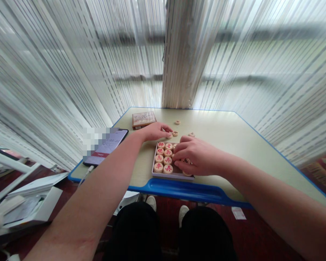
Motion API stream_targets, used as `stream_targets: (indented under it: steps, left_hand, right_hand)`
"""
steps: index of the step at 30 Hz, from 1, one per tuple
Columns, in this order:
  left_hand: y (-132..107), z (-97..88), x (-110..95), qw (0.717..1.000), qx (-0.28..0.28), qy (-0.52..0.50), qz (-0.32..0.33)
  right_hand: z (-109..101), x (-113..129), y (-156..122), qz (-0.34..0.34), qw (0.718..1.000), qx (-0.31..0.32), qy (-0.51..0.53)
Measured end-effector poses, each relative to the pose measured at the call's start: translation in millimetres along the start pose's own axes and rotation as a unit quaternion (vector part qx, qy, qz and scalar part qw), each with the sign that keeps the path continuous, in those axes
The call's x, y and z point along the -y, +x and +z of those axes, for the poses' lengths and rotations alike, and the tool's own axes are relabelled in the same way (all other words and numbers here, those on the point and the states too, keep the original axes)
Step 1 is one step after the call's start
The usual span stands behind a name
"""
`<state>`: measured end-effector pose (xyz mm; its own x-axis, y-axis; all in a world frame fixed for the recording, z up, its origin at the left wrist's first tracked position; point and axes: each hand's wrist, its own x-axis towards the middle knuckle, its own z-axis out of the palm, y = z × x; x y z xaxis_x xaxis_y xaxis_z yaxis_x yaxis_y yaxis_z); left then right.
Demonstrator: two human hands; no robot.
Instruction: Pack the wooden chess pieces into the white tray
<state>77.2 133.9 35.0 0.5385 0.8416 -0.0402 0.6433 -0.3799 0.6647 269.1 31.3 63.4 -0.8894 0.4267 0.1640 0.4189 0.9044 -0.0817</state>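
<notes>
A shallow white tray (154, 170) near the table's front edge holds several round wooden chess pieces (163, 156) with red characters. My right hand (197, 156) lies over the tray's right half, its fingers curled onto a piece (186, 160) inside the tray. Just behind the tray, my left hand (155, 131) reaches out with its fingertips pinched on a loose piece (168, 136) on the table. Three more loose pieces lie behind the tray, one (175, 133) next to my left fingers, one (191, 134) by my right hand, one (177, 122) farther back.
A flat wooden box (143, 119) sits at the back left of the blue-edged table (195, 191). A phone (106, 146) with a cable lies at the left edge. Striped curtains hang behind. Papers and a box lie on the floor at left.
</notes>
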Motion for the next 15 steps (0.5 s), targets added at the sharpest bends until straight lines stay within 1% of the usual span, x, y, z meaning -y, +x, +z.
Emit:
stream_targets:
  steps: [4,12,15]
  left_hand:
    - [1.8,0.4,2.0,1.000,0.001,-0.002,-0.001]
    - [3.7,-1.0,5.0,1.000,0.011,-0.007,0.006]
    - [2.5,-1.0,3.3,1.000,0.010,0.001,0.006]
  right_hand:
    - [2.8,0.5,0.4,0.030,0.999,-0.008,-0.022]
    - [-0.3,2.8,-1.3,0.018,1.000,0.001,0.017]
    - [-0.9,1.7,-2.6,0.021,0.999,-0.016,0.039]
